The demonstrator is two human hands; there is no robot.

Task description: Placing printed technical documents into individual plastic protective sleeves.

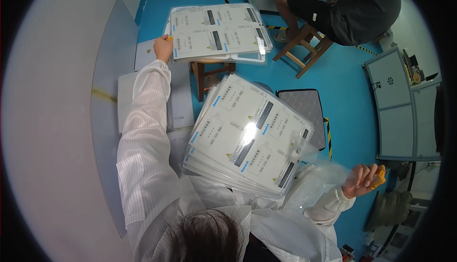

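A fanned stack of white printed label sheets (pixel 233 133) with clear glossy covers lies in front of my body, over my lap. Farther off, a second stack of printed sheets (pixel 216 31) rests on a wooden stool (pixel 209 74). My left hand (pixel 164 49) is closed at that stack's left edge, an orange finger cover on its thumb. Out to the right, my right hand (pixel 362 180) has its fingers curled round a thin clear film (pixel 323 163), which stretches toward the near stack's right edge. Orange finger covers (pixel 379 177) show on this hand too.
Boxes (pixel 180 95) stand left of the near stack, beside a grey panel (pixel 112 119). A dark-edged grey cushion (pixel 304 105) is behind the stack. Another person (pixel 357 12) sits on a wooden stool (pixel 304 48) at far right. Grey cabinets (pixel 397 105) line the right side.
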